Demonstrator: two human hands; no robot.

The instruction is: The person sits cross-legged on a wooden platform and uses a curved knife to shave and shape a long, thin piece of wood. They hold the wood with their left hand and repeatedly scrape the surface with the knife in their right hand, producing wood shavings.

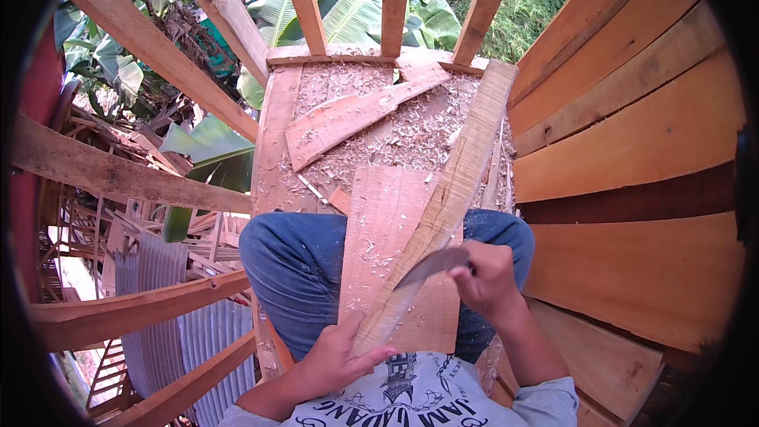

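A long narrow wooden plank (462, 166) runs slantwise from my lap up to the far edge of the wooden platform. My left hand (336, 356) grips its near end, by my belly. My right hand (490, 277) holds the handle of a big curved knife (431, 265), whose blade lies across the plank's right edge. Under the plank a wider flat board (383, 229) rests across my knees, which are in blue jeans (292, 269).
The platform (277, 142) is strewn with wood shavings and holds a curved offcut board (348, 115). A plank wall (632, 126) rises on the right. Open timber framing (126, 174) on the left drops to corrugated sheets (198, 332) and banana leaves below.
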